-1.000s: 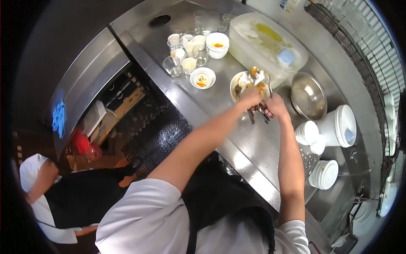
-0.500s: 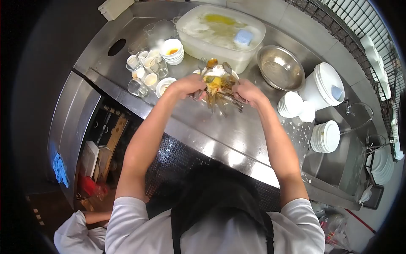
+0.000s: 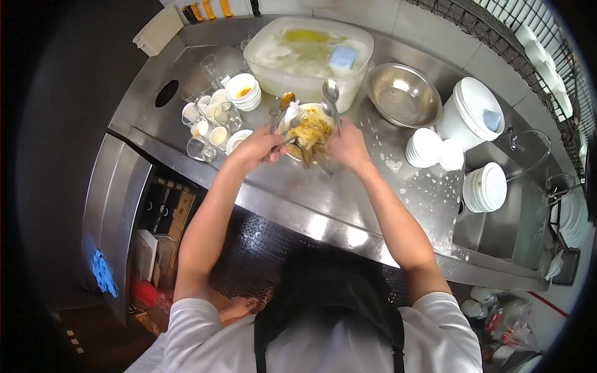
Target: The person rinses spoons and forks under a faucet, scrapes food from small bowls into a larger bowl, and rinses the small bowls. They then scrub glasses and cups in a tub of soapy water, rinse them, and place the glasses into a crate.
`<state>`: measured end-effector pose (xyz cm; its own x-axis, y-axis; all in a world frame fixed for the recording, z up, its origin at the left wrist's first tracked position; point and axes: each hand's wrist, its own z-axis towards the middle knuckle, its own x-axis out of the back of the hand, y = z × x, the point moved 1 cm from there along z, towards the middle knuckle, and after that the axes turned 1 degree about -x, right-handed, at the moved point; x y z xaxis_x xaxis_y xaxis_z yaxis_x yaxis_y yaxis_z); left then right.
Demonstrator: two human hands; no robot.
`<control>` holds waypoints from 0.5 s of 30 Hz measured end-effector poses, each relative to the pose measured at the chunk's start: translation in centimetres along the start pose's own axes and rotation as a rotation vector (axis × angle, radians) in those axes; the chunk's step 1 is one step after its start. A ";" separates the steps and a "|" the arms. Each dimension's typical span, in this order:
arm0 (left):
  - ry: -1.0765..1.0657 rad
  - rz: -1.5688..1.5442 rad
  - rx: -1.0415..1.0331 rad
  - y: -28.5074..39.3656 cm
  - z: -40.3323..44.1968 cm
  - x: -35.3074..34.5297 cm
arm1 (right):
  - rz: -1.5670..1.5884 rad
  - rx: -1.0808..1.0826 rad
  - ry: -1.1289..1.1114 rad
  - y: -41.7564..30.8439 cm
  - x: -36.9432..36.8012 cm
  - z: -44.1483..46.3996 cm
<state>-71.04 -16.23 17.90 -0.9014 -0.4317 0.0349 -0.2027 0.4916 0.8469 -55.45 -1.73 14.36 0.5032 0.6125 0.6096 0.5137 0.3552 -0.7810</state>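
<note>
Right hand [image 3: 347, 147] holds spoons [image 3: 331, 92] — handle ends hidden; bowl [image 3: 314, 105] partly covered.

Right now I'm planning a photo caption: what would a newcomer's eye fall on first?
Probably the left hand, gripping cutlery, and the right hand, holding spoons, at a white bowl of food near mid-view. Behind it stands a big tub of cloudy liquid with a blue block; right of that, a shiny metal bowl.
</note>
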 end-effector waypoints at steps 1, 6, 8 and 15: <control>0.040 0.027 -0.017 -0.1 -0.2 -0.2 | -0.064 0.045 -0.020 -0.2 -0.5 -0.3; 0.055 0.234 -0.021 -1.0 1.0 -1.1 | -0.137 0.026 -0.011 -1.3 -0.6 -0.6; 0.048 0.194 -0.022 -0.7 1.2 -0.9 | -0.063 0.038 -0.002 -2.3 -0.7 -1.5; -0.019 -0.028 -0.027 -0.3 0.4 -0.2 | -0.088 -0.030 -0.006 -0.9 -1.6 -0.6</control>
<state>-70.96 -15.99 17.46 -0.9028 -0.4302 0.0014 -0.2173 0.4589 0.8615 -56.28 -3.41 14.20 0.4508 0.5845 0.6747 0.5760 0.3869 -0.7201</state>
